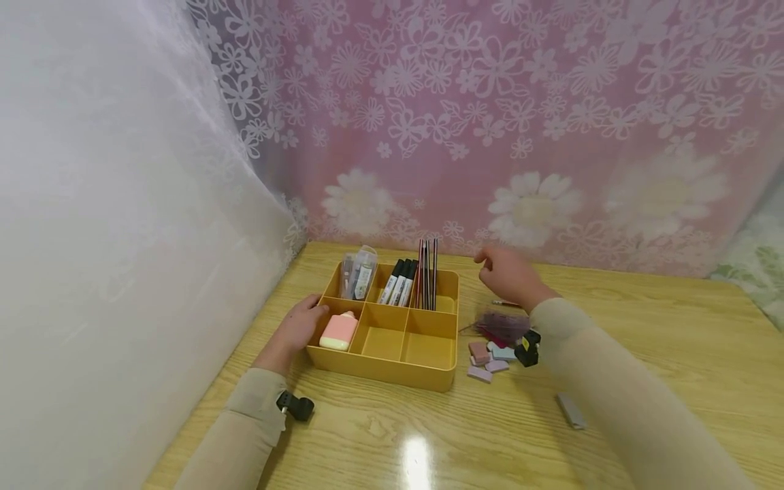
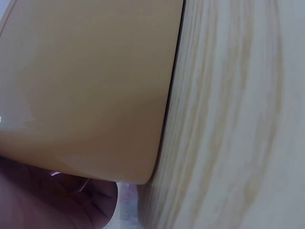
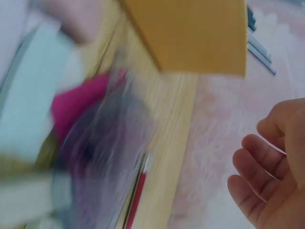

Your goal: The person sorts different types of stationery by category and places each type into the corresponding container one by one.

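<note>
A white cloth (image 1: 110, 204) hangs down the left side of the head view, and beside it, left of centre and below the middle, the left hand (image 1: 297, 327) holds the left edge of a yellow box (image 1: 380, 371), its fingers at the rim. The box sits on the wooden table (image 1: 361, 442) just below the middle of the frame, divided into two rows of three compartments. Its upper left compartment has clear plastic cases (image 1: 363, 273), the lower left a pink and cream bottle (image 1: 339, 329) lying down, the upper middle three white markers (image 1: 399, 282) with black caps, tilted, and the upper right some thin, dark pencils (image 1: 427, 279) standing up. Just right of the box lies a small heap of pastel blocks (image 1: 480, 354), with a crumpled purple bag (image 1: 503, 327) above them and a red pencil (image 1: 505, 303) above that. The right hand (image 1: 508, 275) is right of centre in the frame, near the far side of the table, its fingers loosely bent and holding nothing. A grey block (image 1: 571, 411) lies by the right sleeve (image 1: 637, 388), at lower right. A pink flowered curtain (image 1: 441, 156) fills the upper part.
</note>
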The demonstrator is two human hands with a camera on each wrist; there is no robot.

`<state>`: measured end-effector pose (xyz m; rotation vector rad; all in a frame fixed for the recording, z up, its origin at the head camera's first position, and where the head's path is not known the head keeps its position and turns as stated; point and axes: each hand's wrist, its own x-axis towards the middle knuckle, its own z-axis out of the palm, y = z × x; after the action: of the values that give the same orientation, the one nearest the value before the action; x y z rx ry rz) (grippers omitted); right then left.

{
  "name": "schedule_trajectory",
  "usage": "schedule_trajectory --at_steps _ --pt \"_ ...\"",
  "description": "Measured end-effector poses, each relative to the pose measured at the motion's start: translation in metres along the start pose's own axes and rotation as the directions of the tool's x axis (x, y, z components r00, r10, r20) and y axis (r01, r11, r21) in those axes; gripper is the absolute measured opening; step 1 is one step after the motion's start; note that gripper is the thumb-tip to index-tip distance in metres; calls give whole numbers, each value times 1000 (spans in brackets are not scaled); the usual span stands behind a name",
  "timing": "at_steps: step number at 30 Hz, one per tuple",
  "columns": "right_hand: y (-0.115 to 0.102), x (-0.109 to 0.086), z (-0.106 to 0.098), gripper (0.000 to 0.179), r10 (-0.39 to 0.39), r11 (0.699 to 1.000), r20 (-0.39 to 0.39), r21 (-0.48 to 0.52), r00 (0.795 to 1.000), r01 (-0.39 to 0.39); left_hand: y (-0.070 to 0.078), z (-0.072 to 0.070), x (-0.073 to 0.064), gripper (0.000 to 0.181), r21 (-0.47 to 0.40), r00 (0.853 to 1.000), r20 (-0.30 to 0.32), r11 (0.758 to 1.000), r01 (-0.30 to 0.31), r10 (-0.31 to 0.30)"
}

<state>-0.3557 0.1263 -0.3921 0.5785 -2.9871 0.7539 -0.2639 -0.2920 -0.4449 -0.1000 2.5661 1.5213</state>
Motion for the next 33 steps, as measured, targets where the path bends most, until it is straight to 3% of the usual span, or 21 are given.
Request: schedule_trajectory --at_steps 10,13,15,18,24,28,33 --pt "45 -23 -15 31 120 991 80 -77 990 -114 1 2 -1 52 3 1000 2 1000 -6 6" --pt "57 -31 -19 16 148 987 97 -78 984 -141 1 3 -1 51 -5 1000 -2 1000 -8 8" --pt "64 -37 -21 17 162 985 117 -79 980 -153 1 3 -1 51 -11 1000 -5 1000 -8 8" --pt "73 -44 -24 31 200 979 186 -81 962 -188 1 3 -1 51 -16 1000 -3 1000 -4 4" --pt "85 -50 -25 40 263 962 304 -158 916 -224 1 1 -1 51 3 1000 -3 1000 -4 4" --pt "89 -52 -24 45 319 945 314 -177 894 -275 1 1 -2 51 18 1000 -1 1000 -9 9" --pt "91 -56 -21 45 410 909 269 -203 872 -365 3 2 -3 52 14 1000 1 1000 -5 5"
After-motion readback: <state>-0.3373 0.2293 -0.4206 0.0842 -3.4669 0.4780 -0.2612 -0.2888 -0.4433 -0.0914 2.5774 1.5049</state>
